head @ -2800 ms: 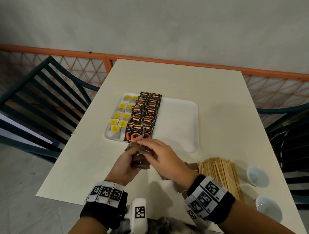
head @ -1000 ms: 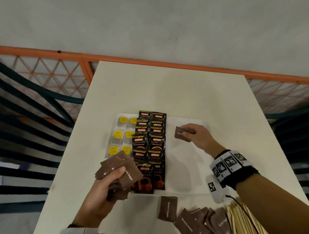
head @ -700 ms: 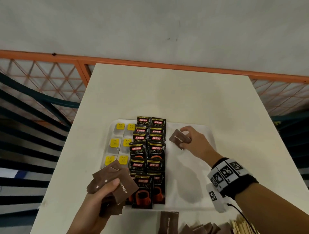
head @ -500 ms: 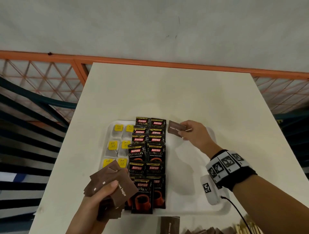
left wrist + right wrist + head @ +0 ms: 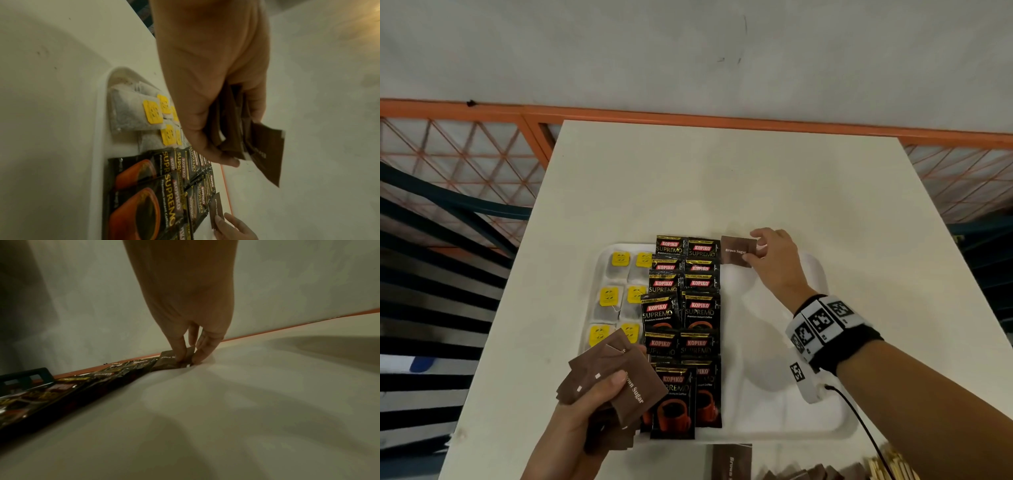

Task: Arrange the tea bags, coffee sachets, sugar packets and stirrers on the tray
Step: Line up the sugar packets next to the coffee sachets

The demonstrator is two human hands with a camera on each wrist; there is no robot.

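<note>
A white tray point(image 5: 784, 404) lies on the table. Tea bags with yellow tags point(image 5: 619, 294) fill its left column, and black coffee sachets point(image 5: 685, 322) form two columns beside them. My right hand point(image 5: 774, 260) pinches one brown sugar packet point(image 5: 738, 250) by its right end and holds it down at the tray's far edge, right of the top coffee sachet; the same packet point(image 5: 170, 361) shows under my fingers in the right wrist view. My left hand point(image 5: 585, 411) grips a fanned stack of brown sugar packets point(image 5: 616, 380) above the tray's near left corner.
More brown sugar packets point(image 5: 732, 462) lie on the table in front of the tray. Wooden stirrers point(image 5: 887, 466) show at the bottom right. An orange railing point(image 5: 482, 113) runs behind the table, and dark chairs point(image 5: 431, 240) stand on the left.
My right hand carried the single sugar packet from the tray's middle to its far edge beside the top coffee sachet and lowered it flat. My left hand kept holding its stack.
</note>
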